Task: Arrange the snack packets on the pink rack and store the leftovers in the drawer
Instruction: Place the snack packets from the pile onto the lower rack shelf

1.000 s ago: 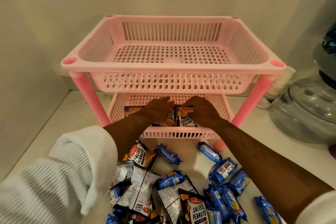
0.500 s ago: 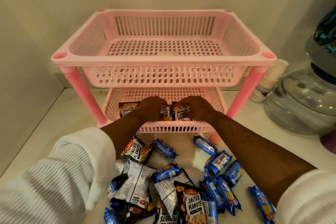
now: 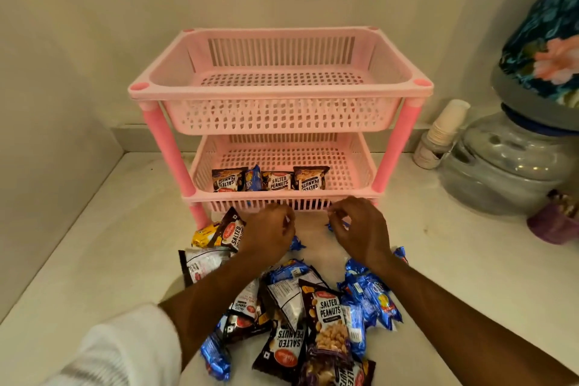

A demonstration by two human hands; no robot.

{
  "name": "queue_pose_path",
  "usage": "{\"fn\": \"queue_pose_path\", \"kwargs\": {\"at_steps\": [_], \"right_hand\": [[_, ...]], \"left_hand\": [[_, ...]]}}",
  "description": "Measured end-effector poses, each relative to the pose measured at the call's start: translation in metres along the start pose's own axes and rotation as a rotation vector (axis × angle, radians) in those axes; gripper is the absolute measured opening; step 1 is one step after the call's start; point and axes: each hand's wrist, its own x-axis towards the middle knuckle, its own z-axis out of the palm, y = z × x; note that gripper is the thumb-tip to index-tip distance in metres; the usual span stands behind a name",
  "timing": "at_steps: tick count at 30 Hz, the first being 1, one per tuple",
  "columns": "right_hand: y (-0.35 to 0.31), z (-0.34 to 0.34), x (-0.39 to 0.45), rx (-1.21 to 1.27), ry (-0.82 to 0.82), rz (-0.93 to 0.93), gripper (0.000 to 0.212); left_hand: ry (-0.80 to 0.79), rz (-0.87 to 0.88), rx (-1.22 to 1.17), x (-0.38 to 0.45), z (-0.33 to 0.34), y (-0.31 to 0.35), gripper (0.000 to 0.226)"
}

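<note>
The pink rack (image 3: pixel 282 92) has two tiers and stands against the back wall. Its top tier holds nothing. Along the front of the lower tier (image 3: pixel 282 197), three salted peanut packets (image 3: pixel 279 180) and one blue packet (image 3: pixel 253 179) stand in a row. A pile of peanut packets (image 3: pixel 329 318) and blue packets (image 3: pixel 374 296) lies on the white counter in front of the rack. My left hand (image 3: pixel 269 235) and my right hand (image 3: pixel 360 232) hover just above the pile's far end, fingers loosely curled, with nothing visibly held.
A clear water dispenser (image 3: pixel 513 163) under a floral cover stands at the right, with a stack of paper cups (image 3: pixel 441 135) beside it. A purple cup (image 3: pixel 551 226) sits at the right edge. Walls close the left and back sides.
Both hands have pulled back out of the lower tier toward me, leaving the packets standing there. The camera has drawn back, so the whole rack shows.
</note>
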Motion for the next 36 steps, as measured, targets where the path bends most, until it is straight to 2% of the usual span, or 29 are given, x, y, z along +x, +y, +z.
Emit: {"fn": "queue_pose_path", "kwargs": {"at_steps": [3, 5, 7, 9, 13, 18, 22, 24, 27, 30, 33, 36], "right_hand": [[0.012, 0.008, -0.018, -0.102, -0.156, 0.097, 0.015], [0.018, 0.014, -0.024, -0.193, -0.311, 0.141, 0.032], [0.021, 0.019, -0.026, -0.241, -0.451, 0.187, 0.048], [0.022, 0.022, -0.025, -0.255, -0.524, 0.232, 0.056], [0.024, 0.027, -0.022, -0.265, -0.509, 0.261, 0.052], [0.026, 0.028, -0.021, -0.281, -0.513, 0.259, 0.045], [0.029, 0.031, -0.029, -0.227, -0.570, 0.256, 0.035], [0.025, 0.031, -0.032, -0.163, -0.548, 0.248, 0.035], [0.014, 0.024, -0.038, 0.012, -0.407, 0.248, 0.040], [0.002, 0.011, -0.045, 0.174, -0.224, 0.297, 0.048], [-0.007, -0.003, -0.040, 0.260, -0.067, 0.300, 0.047], [-0.014, -0.015, -0.014, 0.314, 0.071, 0.316, 0.046]], "left_hand": [[-0.167, -0.153, 0.035, -0.012, 0.016, -0.003, 0.034], [-0.236, -0.189, 0.112, -0.012, 0.024, -0.003, 0.043], [-0.251, -0.201, 0.176, -0.010, 0.030, -0.001, 0.044], [-0.274, -0.208, 0.233, -0.006, 0.036, 0.001, 0.042], [-0.343, -0.226, 0.314, 0.000, 0.046, 0.004, 0.051], [-0.319, -0.280, 0.166, 0.000, 0.053, 0.002, 0.063], [-0.287, -0.307, 0.072, 0.000, 0.053, -0.001, 0.057], [-0.285, -0.303, 0.048, -0.001, 0.051, -0.002, 0.057], [-0.254, -0.280, -0.019, -0.005, 0.045, 0.003, 0.058], [-0.121, -0.180, -0.074, -0.009, 0.033, 0.015, 0.057], [-0.028, -0.057, -0.185, -0.008, 0.014, 0.028, 0.055], [0.051, -0.024, -0.327, 0.006, -0.009, 0.037, 0.053]]}}
